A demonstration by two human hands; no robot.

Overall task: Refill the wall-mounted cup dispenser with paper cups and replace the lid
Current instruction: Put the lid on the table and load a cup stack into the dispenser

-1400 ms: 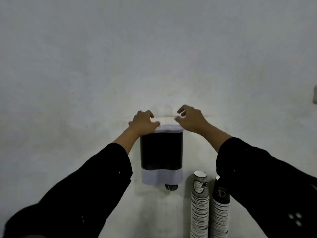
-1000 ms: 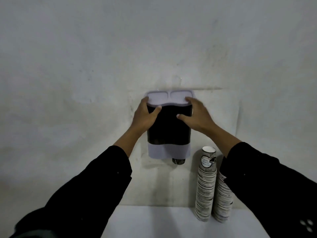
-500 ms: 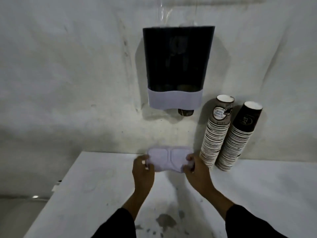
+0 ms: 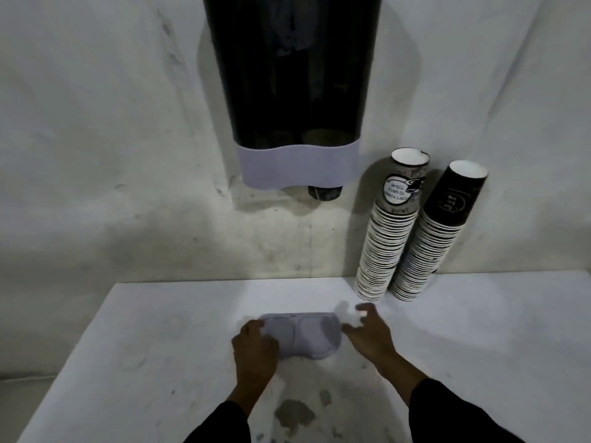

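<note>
The dark cup dispenser [image 4: 294,75] with a pale lilac lower band hangs on the wall, its top out of frame; one cup bottom pokes out beneath it. Its lilac lid [image 4: 303,335] lies flat on the white table [image 4: 144,362]. My left hand [image 4: 254,350] still grips the lid's left end. My right hand [image 4: 367,334] is off the lid's right end, fingers spread and blurred. Two tall stacks of upside-down paper cups lean on the wall at right: a light printed stack [image 4: 388,238] and a dark stack [image 4: 431,238].
The wall behind is stained grey-white. Dark stains [image 4: 294,414] mark the table near my wrists. The table's left edge runs diagonally, with floor beyond it at lower left.
Both hands lifted the lid off the dispenser and brought it down onto the table. My right hand has now released the lid and opened; the view has moved closer.
</note>
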